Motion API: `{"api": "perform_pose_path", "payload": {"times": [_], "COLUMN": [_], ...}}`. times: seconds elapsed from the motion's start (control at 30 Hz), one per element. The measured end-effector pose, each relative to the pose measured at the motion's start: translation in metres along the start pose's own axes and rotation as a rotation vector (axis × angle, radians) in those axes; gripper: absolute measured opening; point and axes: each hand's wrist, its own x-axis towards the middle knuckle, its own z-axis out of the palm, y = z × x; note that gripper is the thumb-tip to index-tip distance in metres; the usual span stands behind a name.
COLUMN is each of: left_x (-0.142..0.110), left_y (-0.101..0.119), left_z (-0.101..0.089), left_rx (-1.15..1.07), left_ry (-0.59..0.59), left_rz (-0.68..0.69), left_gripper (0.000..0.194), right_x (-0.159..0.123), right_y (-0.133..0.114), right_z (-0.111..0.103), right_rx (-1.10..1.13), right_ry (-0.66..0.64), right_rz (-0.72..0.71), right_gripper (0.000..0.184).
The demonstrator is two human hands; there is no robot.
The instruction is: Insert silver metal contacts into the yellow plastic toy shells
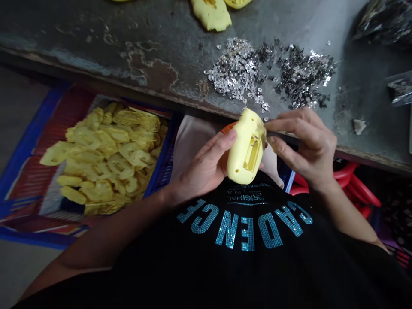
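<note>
My left hand [207, 165] is wrapped round a pale yellow plastic shell [238, 150], thumb along its near side. The shell is tilted, and a rectangular battery compartment [253, 150] with metal bits in it faces up. My right hand [307, 141] is pinched at the shell's right edge; what lies between the fingertips is too small to make out. Just past the hands, on the bench, are a heap of shiny small metal contacts [233, 68] and a darker heap of metal pieces [302, 75].
A blue and red crate [28, 189] full of yellow plastic parts [109, 150] stands at the left, below the metal bench [96, 56]. More yellow shells [212, 15] lie at the back. Plastic bags [386, 21] sit at the right; red curved parts [357, 184] are below.
</note>
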Motion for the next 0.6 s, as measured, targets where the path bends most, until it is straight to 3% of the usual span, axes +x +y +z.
{"api": "perform_pose_path", "payload": {"times": [0.07, 0.2, 0.33, 0.5, 0.6], "left_x": [-0.001, -0.004, -0.013, -0.026, -0.023], "left_y": [-0.001, -0.002, 0.003, 0.004, 0.003], "left_z": [-0.002, -0.005, -0.011, -0.025, -0.031], "left_rx": [0.072, 0.22, 0.352, 0.551, 0.615], "left_ry": [-0.009, -0.093, -0.15, -0.074, -0.056], "left_rz": [0.054, 0.134, 0.179, 0.123, 0.171], "left_gripper": [0.057, 0.072, 0.077, 0.07, 0.062], "right_x": [0.006, 0.012, 0.002, -0.012, -0.012], "right_y": [0.005, 0.015, 0.018, 0.017, 0.019], "right_z": [-0.002, 0.004, 0.019, 0.035, 0.04], "right_rx": [0.114, 0.198, 0.263, 0.227, 0.18], "right_ry": [-0.07, -0.164, -0.009, 0.179, 0.246], "right_rz": [0.087, 0.097, 0.047, 0.016, -0.019], "right_gripper": [0.034, 0.052, 0.055, 0.063, 0.066]}}
